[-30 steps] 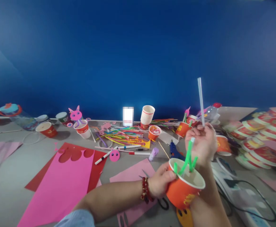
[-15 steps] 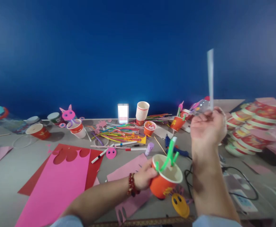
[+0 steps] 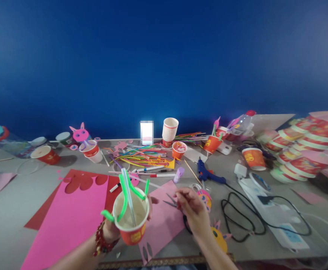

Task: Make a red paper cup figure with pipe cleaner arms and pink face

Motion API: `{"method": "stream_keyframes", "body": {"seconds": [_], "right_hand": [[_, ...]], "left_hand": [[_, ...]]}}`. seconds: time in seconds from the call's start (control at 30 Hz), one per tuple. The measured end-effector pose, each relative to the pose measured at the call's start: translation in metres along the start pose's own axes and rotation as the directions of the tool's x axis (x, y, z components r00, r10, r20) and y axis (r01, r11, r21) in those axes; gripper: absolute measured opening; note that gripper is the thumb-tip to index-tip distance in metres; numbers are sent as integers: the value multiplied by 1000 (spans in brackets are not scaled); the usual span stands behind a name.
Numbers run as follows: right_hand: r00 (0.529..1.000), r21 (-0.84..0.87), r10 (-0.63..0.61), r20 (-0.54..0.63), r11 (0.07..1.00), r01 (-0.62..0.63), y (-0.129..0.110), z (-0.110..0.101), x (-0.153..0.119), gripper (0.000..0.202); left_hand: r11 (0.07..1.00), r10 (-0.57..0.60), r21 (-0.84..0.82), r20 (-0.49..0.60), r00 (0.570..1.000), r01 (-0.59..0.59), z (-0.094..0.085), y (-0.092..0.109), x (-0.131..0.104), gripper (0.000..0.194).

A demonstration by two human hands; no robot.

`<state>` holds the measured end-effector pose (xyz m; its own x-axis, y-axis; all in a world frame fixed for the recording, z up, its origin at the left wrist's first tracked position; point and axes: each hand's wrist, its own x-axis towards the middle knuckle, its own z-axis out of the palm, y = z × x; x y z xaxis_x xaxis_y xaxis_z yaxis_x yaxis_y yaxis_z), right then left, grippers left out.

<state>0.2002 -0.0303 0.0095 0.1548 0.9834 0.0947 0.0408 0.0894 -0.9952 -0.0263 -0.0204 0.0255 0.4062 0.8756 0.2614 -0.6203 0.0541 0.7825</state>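
My left hand [image 3: 112, 228] is wrapped round an orange-red paper cup [image 3: 131, 234], tilted so its white inside shows. A pale straw [image 3: 129, 197] stands in the cup, with bent green pipe cleaners [image 3: 124, 204] about it, some hooked over the rim. To the right, the fingers of my right hand [image 3: 193, 210] are pinched on the end of a thin, pale translucent stick [image 3: 160, 186] that points left toward the cup. Open scissor blades [image 3: 170, 200] show just under these fingers, above pink paper [image 3: 164, 228]; their handles are mostly hidden.
Pink card [image 3: 71, 221] lies over red card at left. A blue glue gun [image 3: 207, 173], its black cable [image 3: 238, 225] and a white power strip [image 3: 279, 221] are at right. Pipe cleaners [image 3: 144, 155], markers and cups line the back. Stacked cups [image 3: 304, 165] stand far right.
My right hand has come down from its raised place and left, bringing the pale stick near the cup. My left hand has moved the cup left. Scissor blades now show.
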Motion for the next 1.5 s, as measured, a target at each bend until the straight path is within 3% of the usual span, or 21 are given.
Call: {"method": "stream_keyframes", "body": {"seconds": [0.1,0.17,0.27,0.43,0.6,0.77,0.97,1.17,1.27,1.5], "right_hand": [[998,-109,32,60,994,-25,20,13,-9,32],[995,-197,37,91,980,-19,29,13,-13,29],[986,-364,-29,161,927,87,36,6,-15,20],[957,-577,-127,261,774,261,38,-5,-9,17],[918,-661,-140,372,655,368,34,-2,-4,26],[873,-699,-83,481,565,438,29,5,-8,29],[853,-741,-6,522,491,457,26,10,-7,23],[856,-711,-109,506,509,485,22,12,-1,17],[863,-696,-123,490,542,472,19,17,6,17],[882,-494,-117,457,791,361,10,20,17,14]], "left_hand": [[997,14,-71,-161,987,-26,2,4,5,74],[983,-72,-182,-269,960,22,-1,5,10,69],[946,-150,-322,-367,918,26,-13,2,16,66],[898,-210,-438,-351,912,38,-28,-9,18,64],[895,-245,-441,-370,896,62,-32,-12,21,65],[913,-98,-396,-438,894,-94,-46,8,27,68],[891,4,-382,-532,847,-244,-55,29,28,62],[931,78,-279,-480,874,-236,-55,32,24,70],[922,134,-254,-499,856,-293,-53,38,23,80],[943,156,-181,-499,852,-279,-54,42,21,79]]}}
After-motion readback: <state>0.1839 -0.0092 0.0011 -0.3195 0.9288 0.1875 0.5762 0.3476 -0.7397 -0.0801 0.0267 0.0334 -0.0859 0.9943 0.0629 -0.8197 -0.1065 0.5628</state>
